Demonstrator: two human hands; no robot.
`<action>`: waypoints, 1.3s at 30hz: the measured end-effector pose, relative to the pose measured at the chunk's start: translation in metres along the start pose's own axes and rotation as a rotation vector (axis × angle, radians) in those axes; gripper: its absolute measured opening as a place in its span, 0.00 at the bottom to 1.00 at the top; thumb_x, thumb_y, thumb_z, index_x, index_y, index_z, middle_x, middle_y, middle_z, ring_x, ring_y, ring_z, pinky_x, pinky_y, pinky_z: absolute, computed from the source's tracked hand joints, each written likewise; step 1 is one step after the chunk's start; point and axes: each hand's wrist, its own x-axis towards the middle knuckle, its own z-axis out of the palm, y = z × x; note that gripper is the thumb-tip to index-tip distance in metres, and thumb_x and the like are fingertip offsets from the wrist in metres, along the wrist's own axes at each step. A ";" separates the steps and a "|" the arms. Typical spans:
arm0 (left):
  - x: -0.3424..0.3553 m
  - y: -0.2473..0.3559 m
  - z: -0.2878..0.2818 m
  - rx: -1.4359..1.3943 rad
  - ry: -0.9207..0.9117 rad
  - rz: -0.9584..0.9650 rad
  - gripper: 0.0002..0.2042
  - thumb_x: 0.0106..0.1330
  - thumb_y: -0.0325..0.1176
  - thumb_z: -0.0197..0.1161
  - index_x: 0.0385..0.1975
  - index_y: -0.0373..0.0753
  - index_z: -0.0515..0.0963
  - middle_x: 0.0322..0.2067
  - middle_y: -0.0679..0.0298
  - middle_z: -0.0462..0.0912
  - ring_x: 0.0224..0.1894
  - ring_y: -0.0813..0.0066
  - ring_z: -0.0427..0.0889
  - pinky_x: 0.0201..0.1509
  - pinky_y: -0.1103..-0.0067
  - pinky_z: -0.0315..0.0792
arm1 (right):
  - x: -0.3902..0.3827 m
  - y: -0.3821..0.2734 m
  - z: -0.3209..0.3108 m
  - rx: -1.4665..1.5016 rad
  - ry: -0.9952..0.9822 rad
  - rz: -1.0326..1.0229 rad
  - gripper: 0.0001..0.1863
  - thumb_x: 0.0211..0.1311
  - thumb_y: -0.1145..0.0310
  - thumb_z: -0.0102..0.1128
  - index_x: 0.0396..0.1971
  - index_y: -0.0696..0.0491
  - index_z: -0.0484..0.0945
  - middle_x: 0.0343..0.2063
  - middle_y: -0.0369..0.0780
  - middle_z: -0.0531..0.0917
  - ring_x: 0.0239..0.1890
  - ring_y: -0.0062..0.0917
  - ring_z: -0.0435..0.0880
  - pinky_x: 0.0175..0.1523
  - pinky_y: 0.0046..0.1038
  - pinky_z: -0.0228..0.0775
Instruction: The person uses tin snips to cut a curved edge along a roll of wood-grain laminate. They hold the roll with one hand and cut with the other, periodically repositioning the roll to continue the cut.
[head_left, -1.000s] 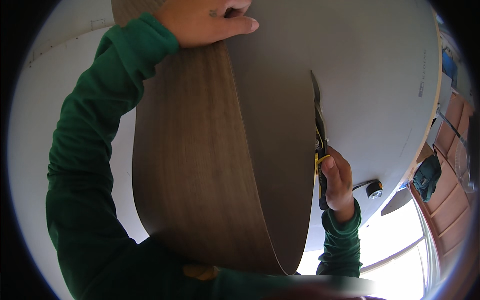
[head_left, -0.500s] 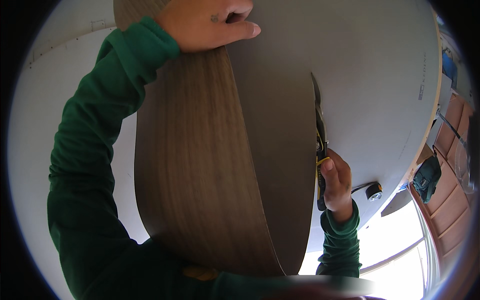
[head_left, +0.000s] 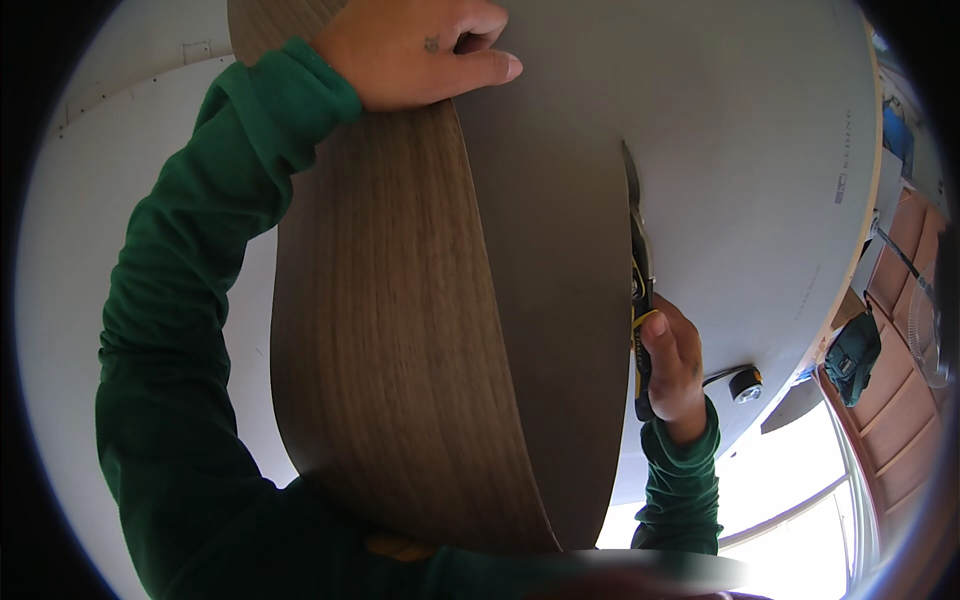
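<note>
A wood-grain sheet (head_left: 405, 310), brown on its face with a thin edge, curves upright in front of me. To its right is a plain grey sheet surface (head_left: 560, 320), its lower part curving down with it. At the top, my left hand (head_left: 430, 55) has its fingers curled and closed over the wood-grain sheet; some fingertips are hidden or cut off by the frame. My right hand (head_left: 675, 360) grips black-and-yellow snips (head_left: 641, 290) at the grey surface's right edge. Their long, pointed metal blades aim away from me, and the sheet partly covers them.
A large pale grey board (head_left: 760, 180) spreads beneath and to the right. A small round black device (head_left: 746, 384) with a strap lies on it by my right wrist. Beyond the board's edge are a dark green bag (head_left: 853, 358), a pinkish-brown panelled surface (head_left: 900, 300) and a fan (head_left: 925, 330).
The wood-grain sheet's right edge has shifted slightly left near the bottom. My left hand has moved down a touch, while the snips and my right hand stay almost in place.
</note>
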 end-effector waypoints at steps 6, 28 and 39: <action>0.000 0.001 -0.002 -0.025 -0.016 -0.006 0.25 0.71 0.50 0.63 0.17 0.37 0.72 0.12 0.55 0.71 0.13 0.60 0.71 0.23 0.65 0.67 | 0.002 0.001 -0.001 -0.002 -0.007 -0.018 0.34 0.78 0.40 0.49 0.38 0.62 0.79 0.23 0.35 0.76 0.28 0.17 0.70 0.34 0.25 0.62; -0.002 -0.002 0.002 0.038 0.029 0.014 0.24 0.71 0.51 0.63 0.18 0.38 0.73 0.11 0.56 0.72 0.14 0.58 0.72 0.26 0.64 0.69 | 0.008 -0.007 -0.006 -0.033 0.015 0.017 0.34 0.77 0.42 0.51 0.47 0.65 0.80 0.18 0.30 0.70 0.23 0.14 0.64 0.29 0.24 0.53; -0.003 -0.003 -0.005 -0.009 -0.047 -0.017 0.25 0.71 0.50 0.64 0.17 0.38 0.71 0.13 0.57 0.72 0.15 0.63 0.71 0.26 0.66 0.67 | 0.009 -0.005 -0.006 0.025 -0.017 0.016 0.32 0.78 0.44 0.52 0.47 0.65 0.80 0.21 0.29 0.69 0.27 0.13 0.63 0.32 0.23 0.53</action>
